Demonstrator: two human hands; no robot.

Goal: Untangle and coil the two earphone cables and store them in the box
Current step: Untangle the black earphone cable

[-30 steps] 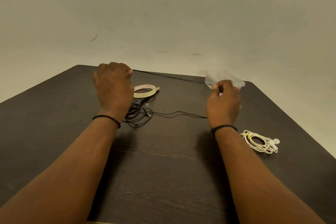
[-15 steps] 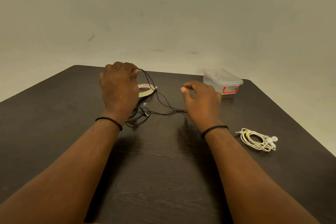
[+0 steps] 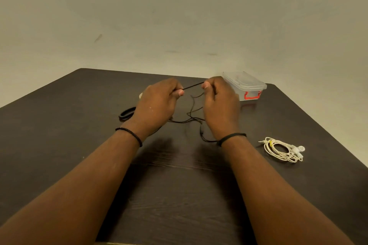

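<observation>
Both hands' grips pinch the black cable [image 3: 194,85] — taut between, slack dangling below.

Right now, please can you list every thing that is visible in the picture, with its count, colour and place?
black earphone cable: 1, black, stretched between both hands above the table, the rest hanging down in loose loops to the table
white earphone cable: 1, white, coiled, lying on the table right of the right forearm
box: 1, clear with a red latch, lid on, at the far right of the table
scissors: 1, black handles, on the table behind the left wrist, partly hidden
table: 1, dark brown wood
wall: 1, pale
left hand: 1, pinches the black cable
right hand: 1, pinches the black cable
</observation>
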